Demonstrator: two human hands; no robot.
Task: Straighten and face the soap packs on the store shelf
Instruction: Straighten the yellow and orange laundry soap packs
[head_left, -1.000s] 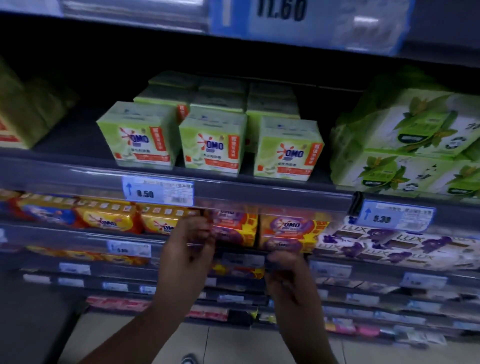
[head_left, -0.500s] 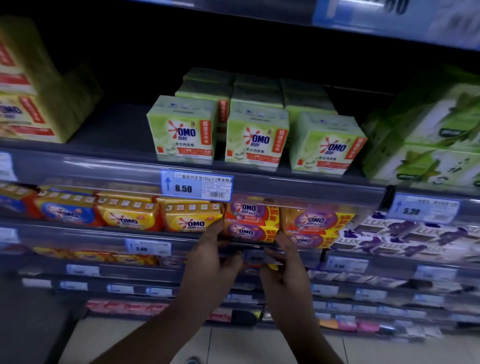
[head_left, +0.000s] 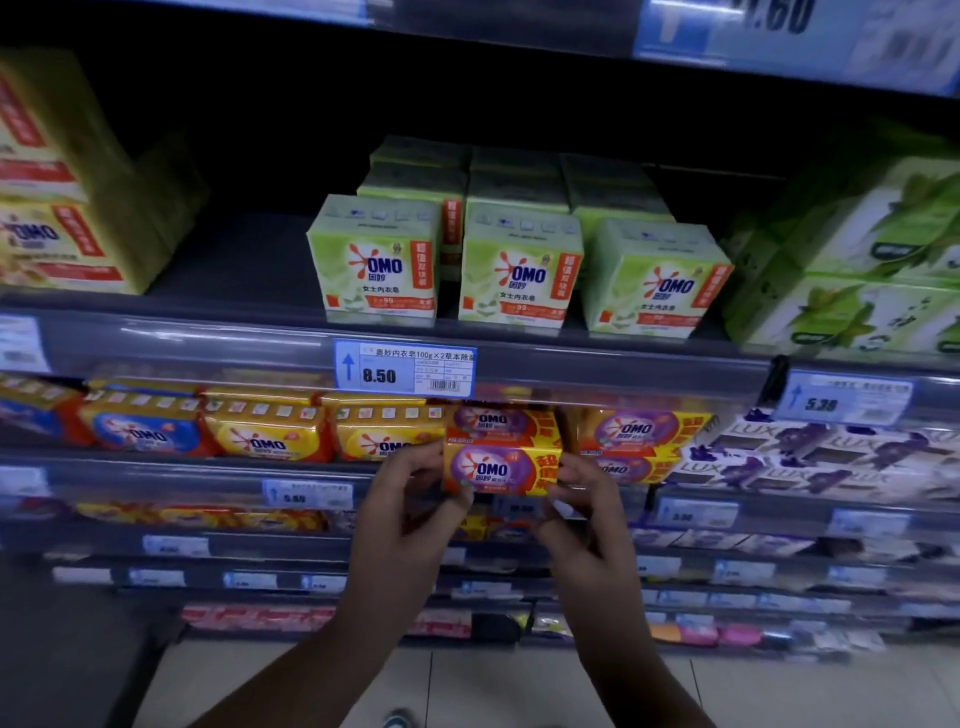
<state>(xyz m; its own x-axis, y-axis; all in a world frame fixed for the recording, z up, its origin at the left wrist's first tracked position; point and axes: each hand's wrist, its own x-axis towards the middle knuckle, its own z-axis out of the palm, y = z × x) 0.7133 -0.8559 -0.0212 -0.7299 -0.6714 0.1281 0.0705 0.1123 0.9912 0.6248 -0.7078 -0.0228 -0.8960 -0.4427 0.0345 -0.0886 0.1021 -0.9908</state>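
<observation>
- Soap pack with the purple OMO oval (head_left: 501, 470), just below frame centre: we hold it at the front edge of the second shelf, label facing us, under a matching pack (head_left: 498, 423) that sits above and behind it.
- Left hand (head_left: 410, 512): fingers closed on the pack's left end. Right hand (head_left: 587, 512): fingers closed on its right end. Both hands are clamped on the same pack.
- Risk, slip: the wrapper looks glossy; a loose grip could let the pack drop toward the floor at the frame bottom.
- Risk, knock-on: we judge that pushing the pack in crooked could shove the upper pack backward or skew it out of line.
- Risk, neighbours: the yellow OMO pack (head_left: 384, 436) touches or nearly touches on the left, and the purple stack (head_left: 636, 441) stands just beside on the right. A wide hand could turn either one.
- Obstruction: the shelf rail with the 8.50 price tag (head_left: 405, 368) overhangs the slot, hiding the pack tops and limiting lift.
- Surroundings: three green OMO boxes (head_left: 519, 275) on the shelf above, the rightmost turned slightly; Lux packs (head_left: 810, 449) at right; blue OMO pack (head_left: 145, 428) at left.
- Lower shelves are too blurred to read.
</observation>
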